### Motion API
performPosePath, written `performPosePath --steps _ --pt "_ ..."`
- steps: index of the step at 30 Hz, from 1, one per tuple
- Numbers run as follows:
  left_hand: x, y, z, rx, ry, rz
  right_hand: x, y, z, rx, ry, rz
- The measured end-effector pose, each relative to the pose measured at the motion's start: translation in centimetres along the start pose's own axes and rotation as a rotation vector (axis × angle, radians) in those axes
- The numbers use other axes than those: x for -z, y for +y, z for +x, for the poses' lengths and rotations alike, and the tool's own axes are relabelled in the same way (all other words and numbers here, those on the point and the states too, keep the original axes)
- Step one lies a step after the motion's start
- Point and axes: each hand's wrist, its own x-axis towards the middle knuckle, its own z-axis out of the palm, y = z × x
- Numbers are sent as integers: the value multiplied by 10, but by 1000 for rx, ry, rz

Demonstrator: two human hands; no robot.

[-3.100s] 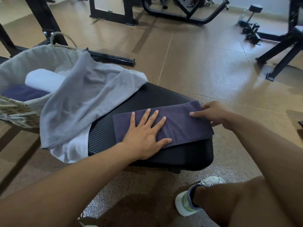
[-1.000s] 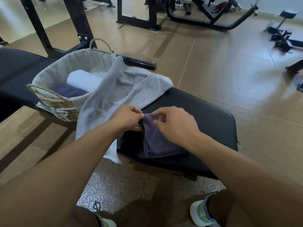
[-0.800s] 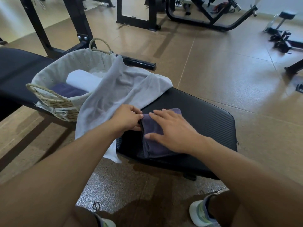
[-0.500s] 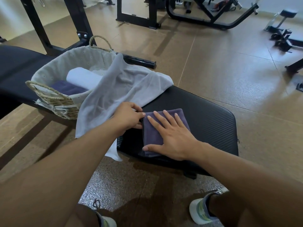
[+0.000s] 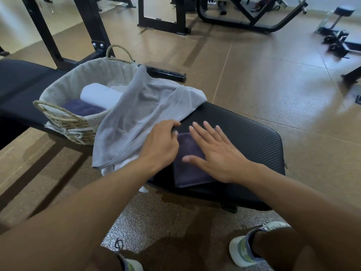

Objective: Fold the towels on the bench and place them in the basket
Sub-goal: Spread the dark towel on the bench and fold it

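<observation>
A folded purple towel lies on the near end of the black bench. My right hand presses flat on it with straight, spread fingers. My left hand is curled at the towel's upper left corner and pinches its edge. A grey towel hangs unfolded from the basket's rim across the bench and down its near side, with white cloth under it. The woven basket with a pale liner stands on the bench at the left. It holds a rolled white towel and a folded purple towel.
Black gym frames stand right behind the basket, and more machines line the far floor. A second bench pad reaches left. My shoes rest on the speckled floor below the bench.
The long purple towel has been folded over into a small square. My right hand went from pinching the fold to lying flat and sliding right across it. My left hand stayed at the left edge.
</observation>
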Motion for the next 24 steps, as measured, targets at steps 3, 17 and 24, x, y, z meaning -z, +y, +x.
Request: performPosePath --steps 3,17,24 --pt "-15 -2 -12 -100 -100 169 2 18 -2 -47 33 -29" --pt "-46 -9 -30 -156 -294 510 -21 38 -8 -79 -55 36" --pt "-46 -9 -30 -163 -285 508 -25 40 -6 -75 -51 61"
